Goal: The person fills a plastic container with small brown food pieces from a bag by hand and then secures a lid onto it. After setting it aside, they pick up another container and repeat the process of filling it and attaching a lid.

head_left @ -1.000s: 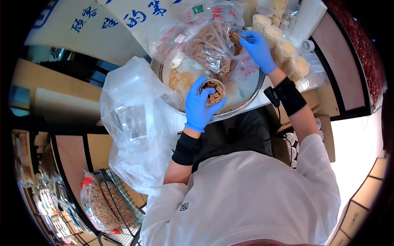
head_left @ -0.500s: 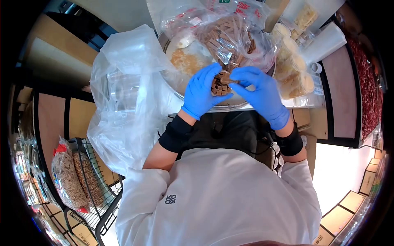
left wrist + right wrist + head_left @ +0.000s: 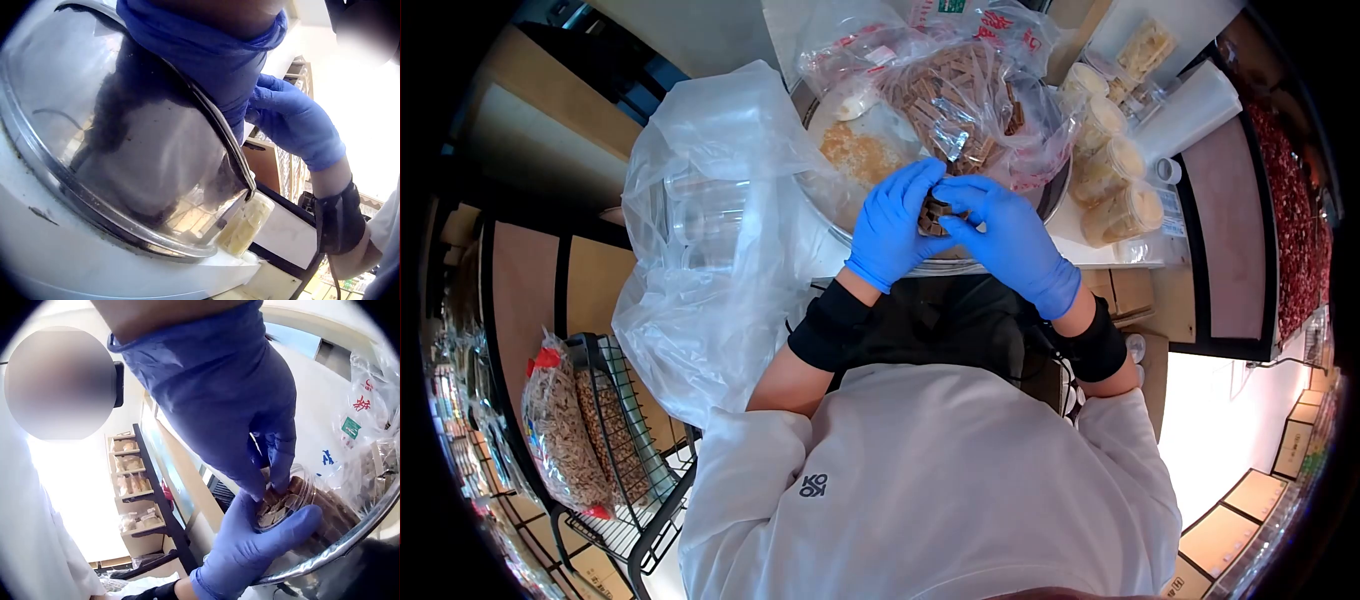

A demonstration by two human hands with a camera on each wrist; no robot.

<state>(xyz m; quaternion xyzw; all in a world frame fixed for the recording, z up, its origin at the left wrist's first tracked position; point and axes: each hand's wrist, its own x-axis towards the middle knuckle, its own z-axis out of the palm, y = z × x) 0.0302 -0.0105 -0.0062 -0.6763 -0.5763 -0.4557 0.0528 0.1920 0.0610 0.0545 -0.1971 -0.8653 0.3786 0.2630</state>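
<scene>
While the left hand point(image 3: 892, 228) grips the clear jar point(image 3: 334, 515) over the near rim of the metal basin point(image 3: 342, 547), its mouth faces the right hand point(image 3: 1012, 238), long axis sloping down rightward in right wrist view. Fingertips at brown pieces point(image 3: 284, 509); pinching, cannot tell. Jar hidden in left wrist view.

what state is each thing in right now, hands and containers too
left hand: gripping the jar
right hand: fingertips at the jar's mouth, grip unclear
jar: open, brown sticks inside
printed bag: crumpled, holding brown sticks
metal pan: holding the printed bag
tubs: filled, pale contents
large plastic bag: crumpled, clear containers inside
wire basket: loaded with filled bags
</scene>
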